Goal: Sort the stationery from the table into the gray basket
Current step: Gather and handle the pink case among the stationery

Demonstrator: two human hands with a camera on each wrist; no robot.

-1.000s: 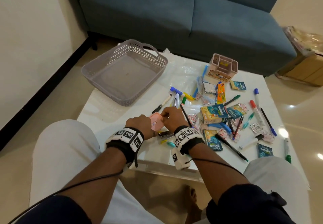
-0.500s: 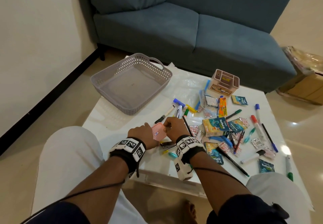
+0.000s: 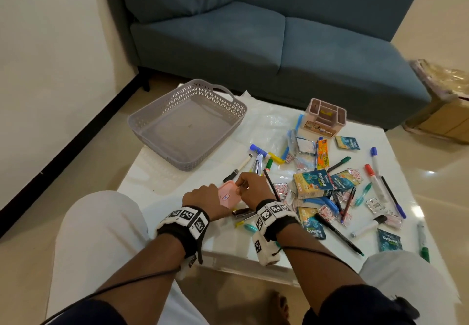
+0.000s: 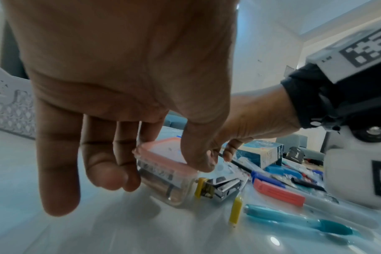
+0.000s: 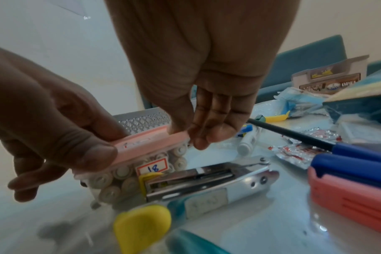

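A small clear box with a pink lid [image 3: 228, 195] sits low over the white table's near left part, with pale rolls and a label "18" inside [image 5: 151, 167]. My left hand [image 3: 213, 197] grips it, thumb on the lid [image 4: 198, 161] and fingers underneath. My right hand [image 3: 240, 188] pinches the lid's far corner [image 5: 194, 135]. The gray basket [image 3: 228, 111] stands empty at the table's back left, beyond both hands. A silver stapler [image 5: 207, 182] lies right beside the box.
Pens, markers, foil sachets and blue medicine boxes [image 3: 313, 184] are scattered over the table's right half. A pink desk organizer [image 3: 324, 119] stands at the back. A blue sofa [image 3: 279, 45] runs behind the table [image 3: 165, 185]. My knees flank its near edge.
Both hands keep hold of the pink-lidded box in about the same spot. The head view has tilted up and shows more of the sofa.
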